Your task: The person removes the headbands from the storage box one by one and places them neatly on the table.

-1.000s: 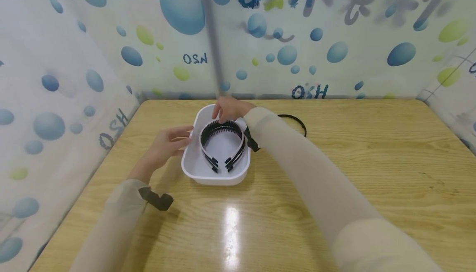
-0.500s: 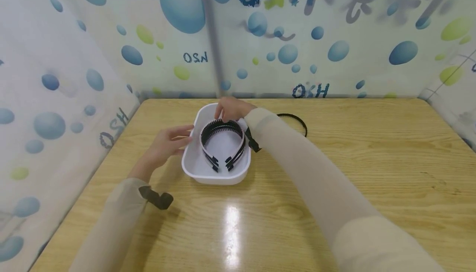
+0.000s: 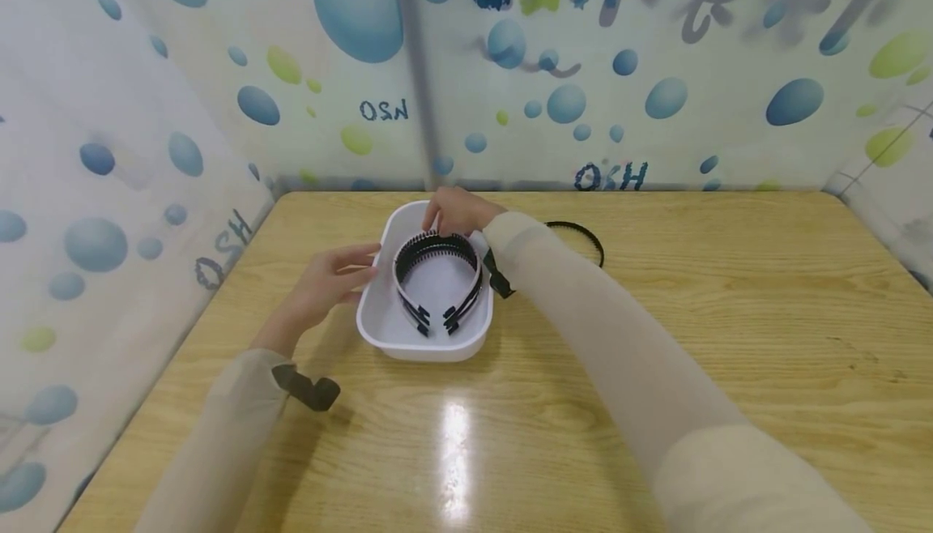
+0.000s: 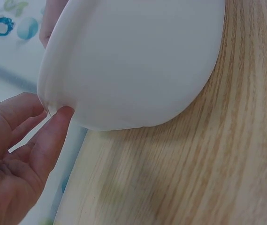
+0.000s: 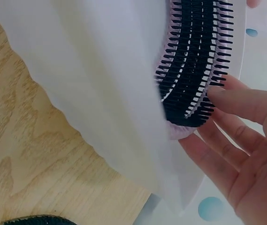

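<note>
A white plastic tub (image 3: 423, 353) stands on the wooden table with a nested stack of headbands (image 3: 405, 262) inside. The headbands are toothed, black ones together with a pale pinkish one, and their open ends point toward me. My left hand (image 3: 321, 286) pinches the tub's left rim; in the left wrist view the thumb (image 4: 56, 138) presses the outer wall. My right hand (image 3: 462, 211) reaches over the far end of the tub and grips the top of the stack. In the right wrist view, its thumb (image 5: 239, 101) lies on the toothed inner side, the other fingers behind the outer side.
Another black headband (image 3: 594, 243) lies on the table (image 3: 700, 314) right of the tub, partly hidden by the right sleeve. Behind the table rises a wall covering (image 3: 510, 128) printed with bubbles and letters, close beyond the tub. It continues along the left side.
The right hand's fingers have closed in slightly on the top of the headband stack. The left hand and tub stay in place; the view shifts a little.
</note>
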`<action>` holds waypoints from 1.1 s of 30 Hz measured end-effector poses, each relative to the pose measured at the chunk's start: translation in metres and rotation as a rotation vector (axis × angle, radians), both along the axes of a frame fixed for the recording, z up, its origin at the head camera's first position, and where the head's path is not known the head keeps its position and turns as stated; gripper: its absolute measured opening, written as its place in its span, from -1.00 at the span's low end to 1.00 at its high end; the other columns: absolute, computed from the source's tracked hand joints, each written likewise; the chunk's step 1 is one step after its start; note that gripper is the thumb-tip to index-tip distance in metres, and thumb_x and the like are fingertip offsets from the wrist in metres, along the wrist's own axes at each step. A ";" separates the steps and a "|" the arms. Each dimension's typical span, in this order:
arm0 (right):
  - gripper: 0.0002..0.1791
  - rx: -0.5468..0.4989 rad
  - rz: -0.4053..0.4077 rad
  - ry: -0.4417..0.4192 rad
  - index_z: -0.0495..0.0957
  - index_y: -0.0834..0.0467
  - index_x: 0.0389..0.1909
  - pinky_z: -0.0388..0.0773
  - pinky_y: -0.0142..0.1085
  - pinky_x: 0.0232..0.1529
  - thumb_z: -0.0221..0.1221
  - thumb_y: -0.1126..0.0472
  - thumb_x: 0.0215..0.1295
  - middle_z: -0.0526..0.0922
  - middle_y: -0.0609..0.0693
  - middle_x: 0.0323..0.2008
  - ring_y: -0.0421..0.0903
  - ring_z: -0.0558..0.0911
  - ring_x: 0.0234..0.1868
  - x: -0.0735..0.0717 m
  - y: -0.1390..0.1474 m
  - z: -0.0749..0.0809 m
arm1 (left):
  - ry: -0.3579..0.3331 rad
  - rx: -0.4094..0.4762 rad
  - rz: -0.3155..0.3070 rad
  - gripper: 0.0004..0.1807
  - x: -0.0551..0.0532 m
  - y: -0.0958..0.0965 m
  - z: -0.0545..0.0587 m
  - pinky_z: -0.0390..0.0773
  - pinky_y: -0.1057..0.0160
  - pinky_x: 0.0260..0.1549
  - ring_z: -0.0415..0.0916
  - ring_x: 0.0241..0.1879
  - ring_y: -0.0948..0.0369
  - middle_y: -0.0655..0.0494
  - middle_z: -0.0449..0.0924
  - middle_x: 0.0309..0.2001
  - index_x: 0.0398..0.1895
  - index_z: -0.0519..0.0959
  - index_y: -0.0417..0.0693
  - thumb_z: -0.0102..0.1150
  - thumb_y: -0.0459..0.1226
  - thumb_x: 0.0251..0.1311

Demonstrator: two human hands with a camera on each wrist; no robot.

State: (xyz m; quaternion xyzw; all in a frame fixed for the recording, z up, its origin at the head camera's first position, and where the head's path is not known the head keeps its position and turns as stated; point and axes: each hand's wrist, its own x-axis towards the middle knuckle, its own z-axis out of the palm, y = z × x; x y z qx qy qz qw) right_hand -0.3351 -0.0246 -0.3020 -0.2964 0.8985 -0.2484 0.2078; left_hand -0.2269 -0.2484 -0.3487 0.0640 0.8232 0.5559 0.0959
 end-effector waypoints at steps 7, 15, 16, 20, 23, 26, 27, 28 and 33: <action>-0.63 0.015 0.035 0.059 0.59 0.16 -0.03 0.55 -0.38 -0.45 0.06 0.50 0.18 0.58 0.11 -0.13 -0.08 0.53 -0.18 -0.001 0.003 0.008 | -0.008 0.010 0.000 -0.46 0.000 0.001 0.004 0.59 0.18 -0.16 0.30 0.13 -0.10 -0.30 0.31 0.12 0.29 0.26 -0.21 0.07 -0.32 0.25; -0.64 0.019 0.056 0.095 0.59 0.13 -0.04 0.52 -0.41 -0.51 0.07 0.48 0.19 0.58 0.10 -0.11 -0.10 0.53 -0.22 0.001 0.007 0.018 | -0.009 0.013 0.003 -0.46 0.000 0.002 0.007 0.59 0.18 -0.16 0.30 0.13 -0.10 -0.30 0.31 0.12 0.29 0.26 -0.21 0.08 -0.32 0.25; -0.64 0.015 0.056 0.098 0.59 0.13 -0.04 0.52 -0.41 -0.50 0.07 0.48 0.19 0.58 0.10 -0.11 -0.10 0.53 -0.21 0.001 0.007 0.019 | -0.007 0.015 0.003 -0.46 0.000 0.002 0.007 0.59 0.19 -0.17 0.31 0.12 -0.09 -0.30 0.31 0.12 0.29 0.26 -0.21 0.08 -0.32 0.25; -0.63 0.001 0.058 0.106 0.59 0.14 -0.04 0.57 -0.39 -0.42 0.07 0.49 0.17 0.57 0.11 -0.07 -0.08 0.53 -0.13 0.003 0.009 0.023 | -0.005 0.029 0.001 -0.46 0.000 0.002 0.007 0.59 0.18 -0.16 0.31 0.12 -0.10 -0.31 0.31 0.12 0.29 0.26 -0.21 0.08 -0.33 0.25; -0.63 -0.008 0.068 0.119 0.59 0.16 -0.04 0.58 -0.37 -0.32 0.07 0.50 0.16 0.58 0.12 -0.07 -0.07 0.53 -0.08 0.004 0.012 0.025 | -0.007 0.043 -0.004 -0.46 0.000 0.002 0.006 0.59 0.18 -0.15 0.31 0.12 -0.12 -0.32 0.31 0.12 0.29 0.25 -0.23 0.07 -0.35 0.24; -0.63 -0.029 0.088 0.136 0.59 0.18 -0.05 0.56 -0.37 -0.20 0.07 0.51 0.15 0.59 0.11 -0.07 -0.05 0.53 -0.06 0.004 0.014 0.026 | -0.004 0.040 -0.008 -0.46 0.000 0.002 0.004 0.59 0.18 -0.16 0.31 0.12 -0.12 -0.33 0.31 0.12 0.29 0.25 -0.24 0.07 -0.35 0.24; -0.64 -0.035 0.099 0.146 0.59 0.18 -0.05 0.55 -0.37 -0.17 0.08 0.50 0.15 0.59 0.11 -0.08 -0.05 0.53 -0.06 0.004 0.015 0.027 | -0.004 0.040 -0.009 -0.46 0.000 0.001 0.003 0.59 0.17 -0.16 0.32 0.11 -0.12 -0.33 0.31 0.11 0.29 0.25 -0.25 0.07 -0.35 0.24; -0.65 -0.043 0.110 0.154 0.59 0.19 -0.05 0.55 -0.36 -0.15 0.08 0.50 0.15 0.60 0.11 -0.09 -0.05 0.53 -0.07 0.004 0.015 0.028 | -0.004 0.039 -0.008 -0.46 0.001 0.001 0.003 0.59 0.17 -0.16 0.32 0.11 -0.12 -0.33 0.32 0.11 0.29 0.25 -0.26 0.07 -0.35 0.24; -0.66 -0.052 0.150 0.207 0.59 0.20 -0.05 0.53 -0.35 -0.12 0.10 0.47 0.16 0.61 0.10 -0.13 -0.06 0.53 -0.10 0.007 0.017 0.035 | -0.003 0.021 -0.001 -0.47 0.002 0.001 0.003 0.59 0.17 -0.17 0.34 0.10 -0.12 -0.31 0.33 0.10 0.28 0.26 -0.26 0.08 -0.33 0.24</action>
